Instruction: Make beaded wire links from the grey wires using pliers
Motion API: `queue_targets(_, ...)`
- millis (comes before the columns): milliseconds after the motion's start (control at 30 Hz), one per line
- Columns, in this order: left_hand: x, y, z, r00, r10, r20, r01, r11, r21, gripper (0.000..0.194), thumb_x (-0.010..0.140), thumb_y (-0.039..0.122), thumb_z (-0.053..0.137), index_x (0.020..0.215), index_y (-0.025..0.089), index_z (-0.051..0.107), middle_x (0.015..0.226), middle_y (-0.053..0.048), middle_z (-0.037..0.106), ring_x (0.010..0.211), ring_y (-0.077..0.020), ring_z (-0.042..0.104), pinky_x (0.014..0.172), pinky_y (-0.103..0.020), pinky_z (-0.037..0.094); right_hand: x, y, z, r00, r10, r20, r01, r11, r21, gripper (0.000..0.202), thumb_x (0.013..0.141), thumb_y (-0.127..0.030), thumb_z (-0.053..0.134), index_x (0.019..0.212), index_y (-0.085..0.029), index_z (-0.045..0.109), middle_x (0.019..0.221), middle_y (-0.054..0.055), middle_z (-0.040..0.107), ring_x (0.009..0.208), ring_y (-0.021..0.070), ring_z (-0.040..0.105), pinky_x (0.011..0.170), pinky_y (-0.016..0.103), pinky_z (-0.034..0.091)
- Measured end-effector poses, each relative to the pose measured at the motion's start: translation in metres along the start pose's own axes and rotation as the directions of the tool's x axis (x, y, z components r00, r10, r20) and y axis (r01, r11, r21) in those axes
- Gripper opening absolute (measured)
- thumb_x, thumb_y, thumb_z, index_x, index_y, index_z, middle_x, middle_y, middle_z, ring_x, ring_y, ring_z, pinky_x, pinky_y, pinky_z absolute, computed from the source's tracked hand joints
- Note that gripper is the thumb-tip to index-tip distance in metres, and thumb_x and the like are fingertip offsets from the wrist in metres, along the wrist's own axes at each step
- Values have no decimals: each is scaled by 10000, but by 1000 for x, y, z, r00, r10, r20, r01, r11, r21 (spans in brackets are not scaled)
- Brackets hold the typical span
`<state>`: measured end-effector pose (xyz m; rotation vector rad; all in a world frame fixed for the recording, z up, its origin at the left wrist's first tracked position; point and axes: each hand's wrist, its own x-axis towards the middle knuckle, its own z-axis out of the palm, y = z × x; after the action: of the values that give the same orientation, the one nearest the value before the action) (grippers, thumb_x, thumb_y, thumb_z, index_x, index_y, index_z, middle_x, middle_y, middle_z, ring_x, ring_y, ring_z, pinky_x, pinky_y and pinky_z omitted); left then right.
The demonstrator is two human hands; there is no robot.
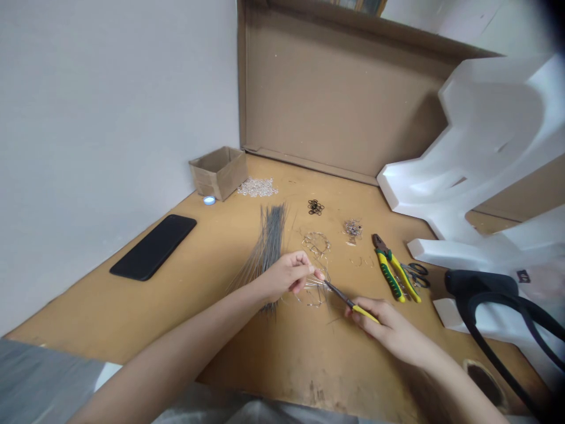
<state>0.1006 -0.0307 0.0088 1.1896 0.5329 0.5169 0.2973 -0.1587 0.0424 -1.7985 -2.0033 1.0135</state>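
My right hand is closed round the yellow handles of long-nose pliers. Their dark jaws point up and left, and the tip meets the fingertips of my left hand. Those fingers are pinched on a thin wire, of which only a little shows at the plier tip. Under and beside my left hand lies a bundle of straight grey wires. Bent wire pieces are scattered below the pliers' tip, and a loose ring of bent wires lies just beyond.
Combination pliers and scissors lie at right, near white foam packing and a black strap. Black rings, small metal parts and clear bits sit farther back. A cardboard box and phone are left.
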Motion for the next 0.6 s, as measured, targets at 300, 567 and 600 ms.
queue_targets(300, 1, -3, -1, 1000, 26, 5, -26, 1000, 6, 186, 755, 248, 509, 664, 159, 374, 816, -39, 669, 294, 5, 326, 348, -189, 171, -1, -1, 2, 1000, 19, -5, -19, 1000, 13, 305, 882, -373, 344, 801, -167, 553, 697, -1, 544, 636, 125, 482, 594, 216, 359)
queue_targets(567, 2, -6, -2, 999, 36, 3, -36, 999, 4, 177, 763, 251, 505, 678, 162, 377, 795, -27, 670, 295, 4, 307, 346, -185, 168, -1, -3, 5, 1000, 20, -6, -20, 1000, 11, 296, 888, -353, 323, 745, -169, 506, 642, -21, 486, 597, 115, 455, 566, 214, 346)
queue_targets(600, 1, -6, -1, 999, 34, 2, -34, 999, 2, 179, 762, 252, 506, 679, 163, 375, 803, -28, 670, 295, 4, 308, 346, -185, 171, -1, -3, 5, 1000, 18, -10, -17, 1000, 6, 294, 889, -349, 321, 740, -170, 501, 644, -20, 490, 601, 116, 459, 570, 216, 348)
